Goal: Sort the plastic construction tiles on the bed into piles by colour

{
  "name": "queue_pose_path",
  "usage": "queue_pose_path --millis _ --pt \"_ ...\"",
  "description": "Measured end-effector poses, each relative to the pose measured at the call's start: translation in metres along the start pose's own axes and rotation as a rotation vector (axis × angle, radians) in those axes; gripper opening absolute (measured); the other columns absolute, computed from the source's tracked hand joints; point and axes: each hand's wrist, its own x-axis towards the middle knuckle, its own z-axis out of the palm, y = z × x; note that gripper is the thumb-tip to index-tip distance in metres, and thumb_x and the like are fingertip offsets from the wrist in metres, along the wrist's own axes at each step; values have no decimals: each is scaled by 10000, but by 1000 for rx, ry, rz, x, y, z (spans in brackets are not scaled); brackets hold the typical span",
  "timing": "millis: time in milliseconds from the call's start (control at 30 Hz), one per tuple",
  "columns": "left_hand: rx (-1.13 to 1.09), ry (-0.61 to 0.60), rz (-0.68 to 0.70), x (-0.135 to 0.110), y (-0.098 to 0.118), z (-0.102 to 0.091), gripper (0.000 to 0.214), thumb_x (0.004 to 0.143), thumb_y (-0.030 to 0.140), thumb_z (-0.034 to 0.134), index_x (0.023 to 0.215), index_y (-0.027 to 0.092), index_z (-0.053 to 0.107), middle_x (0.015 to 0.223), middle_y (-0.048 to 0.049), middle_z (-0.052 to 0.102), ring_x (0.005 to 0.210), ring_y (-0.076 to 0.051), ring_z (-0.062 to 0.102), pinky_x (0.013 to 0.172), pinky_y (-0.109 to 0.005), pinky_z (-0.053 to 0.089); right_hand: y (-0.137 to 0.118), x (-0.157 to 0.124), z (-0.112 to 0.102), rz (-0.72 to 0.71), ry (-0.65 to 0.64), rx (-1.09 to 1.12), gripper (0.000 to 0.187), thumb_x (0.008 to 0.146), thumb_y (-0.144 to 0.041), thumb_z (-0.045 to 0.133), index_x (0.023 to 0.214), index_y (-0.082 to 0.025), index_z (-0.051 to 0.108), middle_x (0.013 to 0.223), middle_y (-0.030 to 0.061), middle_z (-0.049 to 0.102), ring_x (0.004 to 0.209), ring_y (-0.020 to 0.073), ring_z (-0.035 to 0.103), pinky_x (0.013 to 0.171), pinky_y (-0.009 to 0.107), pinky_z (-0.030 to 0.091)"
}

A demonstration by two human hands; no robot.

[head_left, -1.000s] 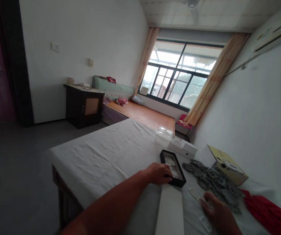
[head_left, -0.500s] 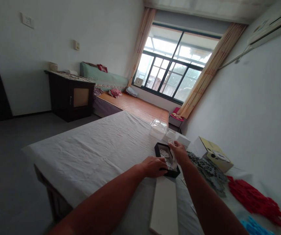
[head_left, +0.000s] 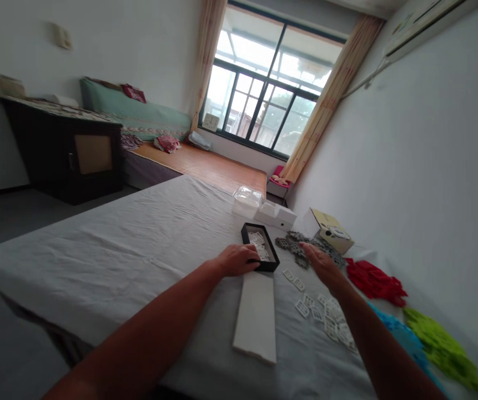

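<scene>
A black open-topped box (head_left: 269, 265) stands on the cloth, holding white lattice pieces (head_left: 258, 242) shaped like small window frames. At its near left corner my left hand (head_left: 236, 260) is closed on the rim, fingertips reaching over the edge. My right hand (head_left: 322, 265) is off to the right of the box, fingers stretched out and nothing visible in them. It hovers by the grey lattice pieces (head_left: 295, 244); whether it touches them I cannot tell. More white pieces (head_left: 331, 319) lie scattered below it, partly hidden by my right forearm.
A long white board (head_left: 256, 319) lies in front of the box. Behind stand a clear plastic container (head_left: 247, 201) and white boxes (head_left: 278, 214). Along the right are a yellow-topped carton (head_left: 331, 229) and red (head_left: 376, 282), blue (head_left: 405, 333) and green pieces (head_left: 442, 341).
My right hand has left the black box and moved right; the white piece it held is no longer in it. The view has turned right. My left hand stays at the box.
</scene>
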Motion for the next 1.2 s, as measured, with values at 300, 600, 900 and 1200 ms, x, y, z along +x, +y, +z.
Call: queue_pose_path --millis 300,600,900,1200 --pt "-5 4 7 3 -2 5 209 836 343 474 918 262 648 969 24 626 785 -114 603 650 -194 408 101 -125 10 130 -41 -631 830 730 -674 429 1337 -112 372 1367 178 387 1276 320 318 1020 482 284" --pt "-11 6 -6 2 0 2 203 829 339 479 902 254 649 961 17 626 770 -109 598 676 -187 418 49 -57 47 -30 -129 -567 740 739 -653 446 1369 -289 311 1422 80 329 1289 313 281 1001 502 257" --pt "-14 -1 -1 2 0 1 203 832 332 478 916 259 647 953 18 626 786 -114 604 684 -189 418 33 -65 26 -226 -339 -482 638 730 -609 504 1300 -339 410 1380 25 405 1258 282 331 979 450 316" --pt "-16 2 -3 2 0 2 192 831 329 484 902 258 648 940 22 623 801 -115 602 681 -185 413 31 -81 29 -230 -3 -464 187 833 -341 434 847 -235 588 912 48 601 903 193 537 804 310 427"
